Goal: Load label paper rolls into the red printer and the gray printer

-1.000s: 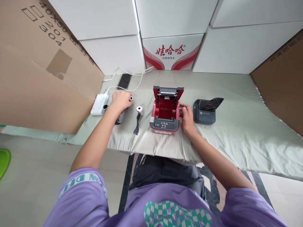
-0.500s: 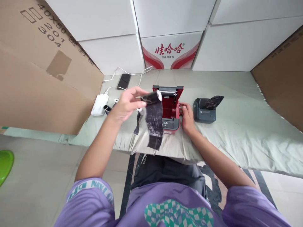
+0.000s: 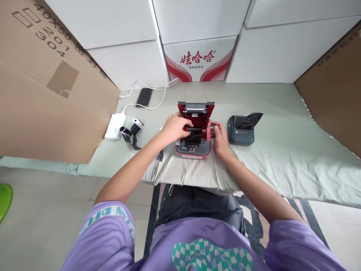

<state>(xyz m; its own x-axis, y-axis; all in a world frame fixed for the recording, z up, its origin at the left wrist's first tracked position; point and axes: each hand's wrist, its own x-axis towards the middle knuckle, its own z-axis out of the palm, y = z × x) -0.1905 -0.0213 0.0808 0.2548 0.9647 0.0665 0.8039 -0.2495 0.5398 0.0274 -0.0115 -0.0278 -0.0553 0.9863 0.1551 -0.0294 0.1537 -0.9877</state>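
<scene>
A red and grey label printer [image 3: 194,149] stands in front of me with its lid raised. My left hand [image 3: 175,130] reaches into its red bay from the left, fingers closed on a black label roll [image 3: 194,136]. The roll's loose strip is partly hidden by the hand and the bay. On the printer's right wall rests my right hand [image 3: 221,140], its fingers curled against the side and partly hidden. A smaller dark grey printer [image 3: 241,136], with a black strip sticking out of its top, stands to the right of that hand.
Several black rolls [image 3: 136,126] lie at the left, by a white box-shaped device [image 3: 115,126] with a cable. Behind it lies a dark phone [image 3: 144,97]. White cartons [image 3: 200,64] line the back; brown cartons [image 3: 64,113] flank both sides of the cloth-covered surface [image 3: 282,150].
My left hand has carried the black label roll from above the printer's left side down into its open bay. My right hand stays at the printer's right wall. The view has shifted slightly.
</scene>
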